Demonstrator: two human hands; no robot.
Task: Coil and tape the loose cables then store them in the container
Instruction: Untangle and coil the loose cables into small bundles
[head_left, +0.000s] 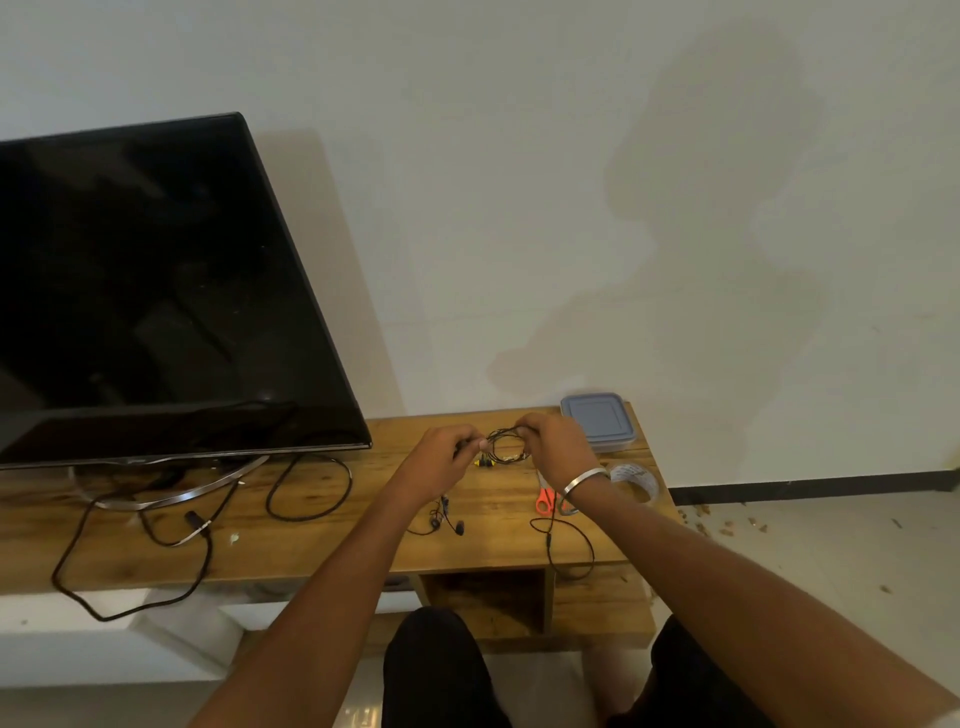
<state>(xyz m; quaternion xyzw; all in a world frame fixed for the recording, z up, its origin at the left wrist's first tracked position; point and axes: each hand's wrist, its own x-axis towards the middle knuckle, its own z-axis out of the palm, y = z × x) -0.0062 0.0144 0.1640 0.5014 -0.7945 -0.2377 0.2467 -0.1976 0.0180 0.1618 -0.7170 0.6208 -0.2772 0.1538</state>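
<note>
Both hands, left hand (445, 457) and right hand (556, 447), pinching thin black coiled cable (506, 444) just front-left of lidded grey plastic container (598, 418); keep loops even, pinched tight, before reaching for tape roll (635, 480) beside it.

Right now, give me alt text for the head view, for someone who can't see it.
Both hands, left hand and right hand, pinch a small black cable coil above a wooden table. A lidded container, scissors, tape and loose cables lie around; a dark TV stands left.
</note>
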